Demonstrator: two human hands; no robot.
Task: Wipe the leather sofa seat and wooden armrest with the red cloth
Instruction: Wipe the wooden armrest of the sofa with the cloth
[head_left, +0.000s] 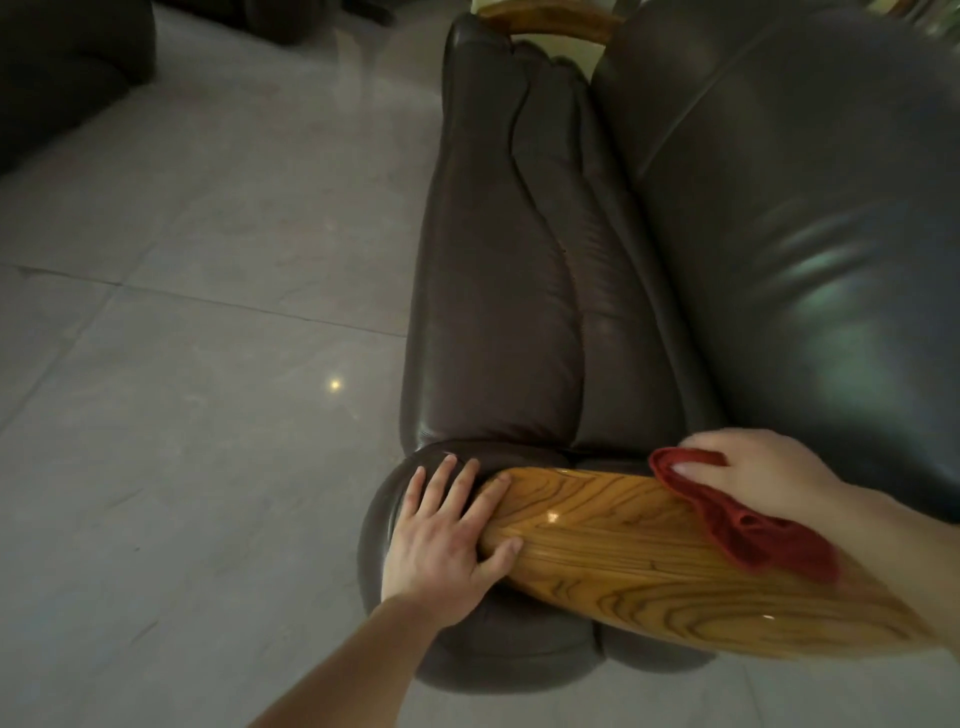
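Head view shows the red cloth (748, 525), soft and limp, bunched under the right hand (753, 478), whose fingers clench it against the glossy wooden armrest (623, 551); best gripped by that wad. Left hand (441, 535) lies flat, fingers released, bracing beside the leather seat (498, 312).

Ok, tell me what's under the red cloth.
The wooden armrest lies under the red cloth, which the right hand presses down. The wood beneath the cloth is hidden.
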